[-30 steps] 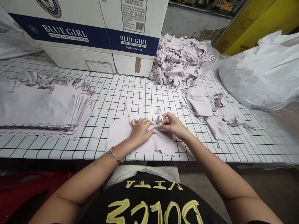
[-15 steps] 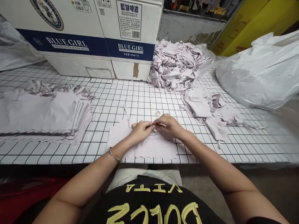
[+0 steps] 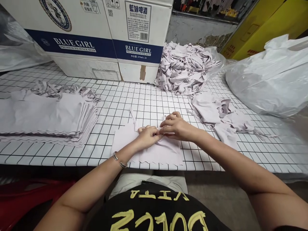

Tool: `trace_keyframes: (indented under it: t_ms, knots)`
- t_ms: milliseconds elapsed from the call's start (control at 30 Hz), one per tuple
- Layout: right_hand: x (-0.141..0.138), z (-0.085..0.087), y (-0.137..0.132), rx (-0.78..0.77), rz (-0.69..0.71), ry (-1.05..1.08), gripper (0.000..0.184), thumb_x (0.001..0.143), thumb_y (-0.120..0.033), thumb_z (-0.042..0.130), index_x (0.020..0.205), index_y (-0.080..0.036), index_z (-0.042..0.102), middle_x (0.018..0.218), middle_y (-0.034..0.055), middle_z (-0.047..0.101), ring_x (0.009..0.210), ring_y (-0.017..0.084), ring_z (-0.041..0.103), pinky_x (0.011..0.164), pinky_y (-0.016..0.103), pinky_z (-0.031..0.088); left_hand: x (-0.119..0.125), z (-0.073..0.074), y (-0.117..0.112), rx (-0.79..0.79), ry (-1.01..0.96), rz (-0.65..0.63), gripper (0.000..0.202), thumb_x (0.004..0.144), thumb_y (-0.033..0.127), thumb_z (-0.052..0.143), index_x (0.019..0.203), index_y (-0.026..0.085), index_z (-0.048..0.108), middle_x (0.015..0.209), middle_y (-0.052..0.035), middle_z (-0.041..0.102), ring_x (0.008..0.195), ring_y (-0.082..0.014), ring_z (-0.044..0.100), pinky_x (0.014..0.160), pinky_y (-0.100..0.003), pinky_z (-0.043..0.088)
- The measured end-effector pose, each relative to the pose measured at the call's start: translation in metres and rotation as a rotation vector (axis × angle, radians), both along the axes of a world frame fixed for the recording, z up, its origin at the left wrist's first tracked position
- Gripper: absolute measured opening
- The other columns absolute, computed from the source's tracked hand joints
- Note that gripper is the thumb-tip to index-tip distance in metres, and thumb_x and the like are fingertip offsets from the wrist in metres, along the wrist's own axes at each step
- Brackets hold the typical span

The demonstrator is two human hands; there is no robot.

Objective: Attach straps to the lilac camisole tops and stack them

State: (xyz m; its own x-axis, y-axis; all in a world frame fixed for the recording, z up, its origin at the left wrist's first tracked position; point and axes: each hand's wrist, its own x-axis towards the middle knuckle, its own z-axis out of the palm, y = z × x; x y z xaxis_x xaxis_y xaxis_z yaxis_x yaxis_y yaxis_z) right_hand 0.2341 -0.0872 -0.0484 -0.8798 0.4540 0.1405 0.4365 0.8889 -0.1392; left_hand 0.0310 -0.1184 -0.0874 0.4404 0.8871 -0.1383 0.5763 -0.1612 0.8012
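Observation:
A pale pink camisole (image 3: pixel 146 157) lies flat before me near the table's front edge, one thin strap pointing away at its upper left. My left hand (image 3: pixel 149 136), with a metal cuff on its wrist, is closed in a pinch at the middle of the camisole's upper edge. Right beside it, fingertips meeting, my right hand (image 3: pixel 176 128) pinches the fabric there with thumb and forefinger while its other fingers are raised and bent. The fingers hide the exact bit of cloth between them.
A neat stack of similar camisoles (image 3: pixel 48 112) sits at left. Several loose ones (image 3: pixel 207 109) lie at right, before a crumpled heap (image 3: pixel 185 67). A beer carton (image 3: pixel 137 72) stands behind, and a white plastic bag (image 3: pixel 267 77) rests at far right on the grid-patterned table (image 3: pixel 134 96).
My right hand's fingers have lifted and spread somewhat, while its thumb and forefinger stay by the left fingertips. The camisole stays in place; the view has shifted slightly.

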Motion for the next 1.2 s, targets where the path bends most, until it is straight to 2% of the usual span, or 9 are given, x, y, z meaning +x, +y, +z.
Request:
trace_keyframes:
  t_ms: [133, 267, 433, 567, 733, 900, 1200]
  knots:
    - [-0.004, 0.002, 0.004, 0.065, 0.087, -0.063, 0.017, 0.091, -0.025, 0.057, 0.104, -0.025, 0.068, 0.099, 0.0052, 0.068, 0.095, 0.022, 0.048, 0.088, 0.043, 0.024, -0.001, -0.004, 0.001, -0.003, -0.004, -0.035, 0.026, 0.084, 0.036, 0.058, 0.064, 0.020, 0.059, 0.078, 0.0006, 0.064, 0.099, -0.0239, 0.055, 0.096, -0.048, 0.028]
    - [-0.004, -0.001, 0.005, 0.061, 0.129, -0.078, 0.015, 0.090, -0.023, 0.057, 0.100, -0.024, 0.068, 0.093, 0.0046, 0.068, 0.092, 0.022, 0.048, 0.088, 0.043, 0.024, -0.002, -0.003, 0.000, 0.010, -0.018, -0.062, 0.024, 0.083, 0.034, 0.059, 0.064, 0.020, 0.059, 0.078, 0.0010, 0.064, 0.099, -0.0231, 0.054, 0.096, -0.046, 0.028]
    - [0.000, -0.005, 0.009, 0.029, 0.082, -0.045, 0.012, 0.091, -0.027, 0.056, 0.090, -0.024, 0.068, 0.097, 0.0033, 0.069, 0.095, 0.023, 0.048, 0.087, 0.044, 0.022, -0.003, -0.001, -0.003, 0.011, 0.004, -0.061, 0.021, 0.084, 0.033, 0.060, 0.067, 0.020, 0.062, 0.086, 0.0007, 0.068, 0.100, -0.0226, 0.053, 0.098, -0.048, 0.025]
    - [-0.001, -0.004, 0.007, -0.020, 0.053, -0.010, 0.017, 0.090, -0.034, 0.059, 0.102, -0.026, 0.068, 0.101, 0.0045, 0.069, 0.095, 0.023, 0.047, 0.086, 0.042, 0.024, -0.001, -0.002, -0.003, 0.032, 0.007, -0.052, 0.019, 0.084, 0.031, 0.059, 0.069, 0.020, 0.062, 0.087, -0.0003, 0.068, 0.100, -0.0219, 0.053, 0.096, -0.045, 0.027]
    - [-0.005, -0.006, 0.004, 0.033, 0.133, -0.054, 0.016, 0.090, -0.024, 0.056, 0.101, -0.025, 0.068, 0.094, 0.0045, 0.068, 0.094, 0.022, 0.047, 0.087, 0.043, 0.023, 0.000, 0.001, -0.003, 0.025, 0.056, -0.069, 0.021, 0.084, 0.029, 0.058, 0.066, 0.018, 0.060, 0.083, -0.0001, 0.066, 0.099, -0.0222, 0.054, 0.093, -0.045, 0.027]
    - [-0.009, -0.007, 0.002, 0.055, 0.176, -0.066, 0.014, 0.089, -0.022, 0.056, 0.100, -0.024, 0.066, 0.094, 0.0036, 0.068, 0.090, 0.021, 0.047, 0.087, 0.043, 0.023, -0.002, 0.002, -0.003, 0.041, 0.068, -0.095, 0.018, 0.083, 0.025, 0.058, 0.067, 0.019, 0.062, 0.085, -0.0001, 0.066, 0.098, -0.0218, 0.055, 0.094, -0.043, 0.027]
    - [-0.010, -0.010, 0.006, 0.020, 0.171, -0.111, 0.014, 0.089, -0.020, 0.053, 0.094, -0.022, 0.065, 0.085, 0.0030, 0.066, 0.086, 0.020, 0.043, 0.086, 0.042, 0.020, -0.004, -0.001, -0.004, 0.040, 0.048, -0.119, 0.017, 0.085, 0.025, 0.056, 0.075, 0.021, 0.068, 0.090, -0.0007, 0.067, 0.102, -0.0229, 0.053, 0.096, -0.045, 0.026]
